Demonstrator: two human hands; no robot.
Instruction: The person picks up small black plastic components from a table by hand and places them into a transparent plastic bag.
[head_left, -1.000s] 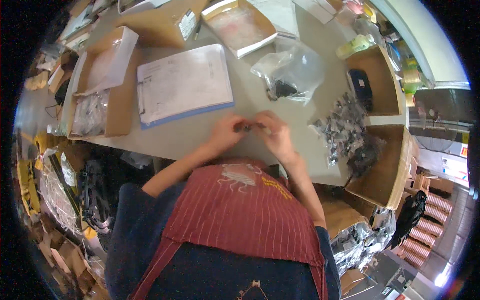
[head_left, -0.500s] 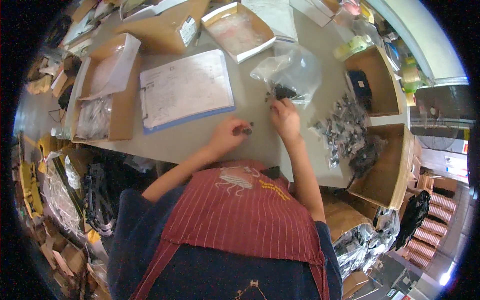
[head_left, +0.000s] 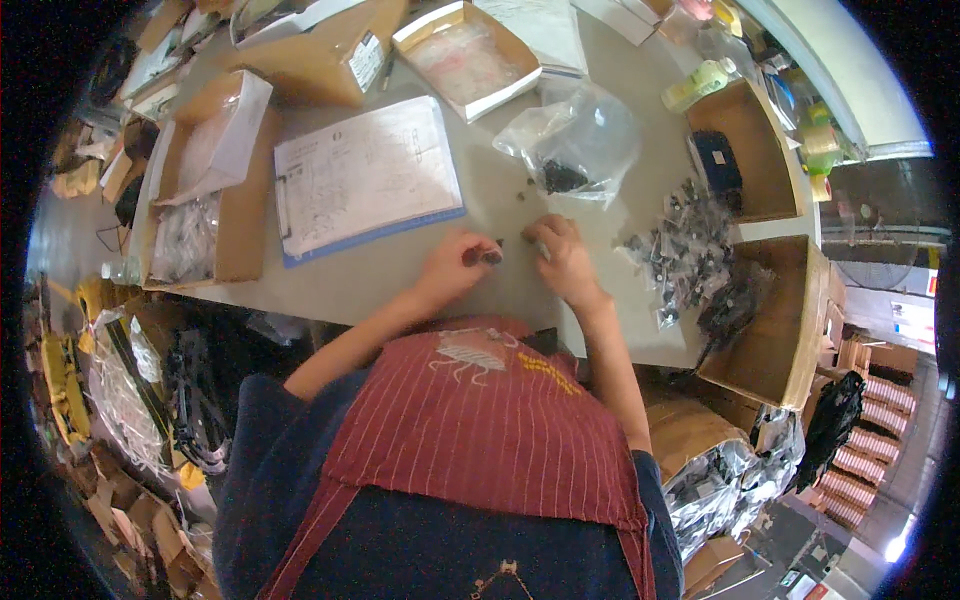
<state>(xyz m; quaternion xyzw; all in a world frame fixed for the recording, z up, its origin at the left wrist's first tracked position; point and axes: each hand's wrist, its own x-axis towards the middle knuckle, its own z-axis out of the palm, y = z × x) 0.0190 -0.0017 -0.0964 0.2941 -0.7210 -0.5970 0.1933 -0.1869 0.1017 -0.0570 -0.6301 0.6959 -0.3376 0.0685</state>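
My left hand (head_left: 450, 268) is closed on a small black part (head_left: 489, 257), held just above the table near its front edge. To its right, my right hand (head_left: 565, 265) has its fingers curled together, a short gap away from the left; whatever they hold is too small to make out. Beyond the right hand lies a clear plastic bag (head_left: 605, 125), its mouth towards me, with a heap of tiny black pieces (head_left: 562, 177) in it. A couple of loose black bits (head_left: 521, 196) rest on the table beside the bag.
A clipboard with papers (head_left: 370, 170) lies at left, beside a cardboard box (head_left: 240, 225) of clear bags. A shallow white-edged box (head_left: 470, 60) stands behind. On the right, small bagged black parts (head_left: 690, 240) are piled before open cartons (head_left: 765, 330).
My right hand has drawn back from the black pieces at the bag towards my left hand. The left hand has stayed nearly in place, holding the black part.
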